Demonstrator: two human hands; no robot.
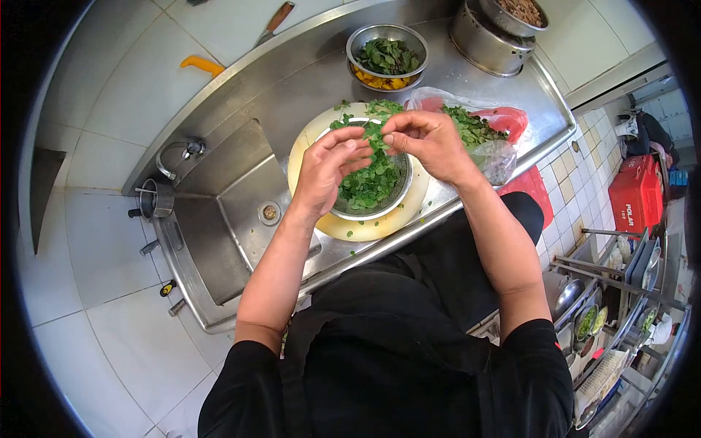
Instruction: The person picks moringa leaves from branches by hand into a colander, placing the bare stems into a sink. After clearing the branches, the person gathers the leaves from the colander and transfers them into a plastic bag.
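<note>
A metal bowl full of small green leaves rests on a round cream-coloured board at the sink. Over the bowl, my right hand pinches a thin leafy sprig between thumb and forefinger. My left hand hovers just left of the sprig, fingers loosely curved and apart, with nothing plainly held in them. Beside my right hand lies an open plastic bag with more leafy greens. Loose leaves are scattered around the board.
Behind the board stands a bowl of dark green leaves above yellow pieces. A large pot carries a bowl of brown food. The sink basin and tap are left; a knife is at the back.
</note>
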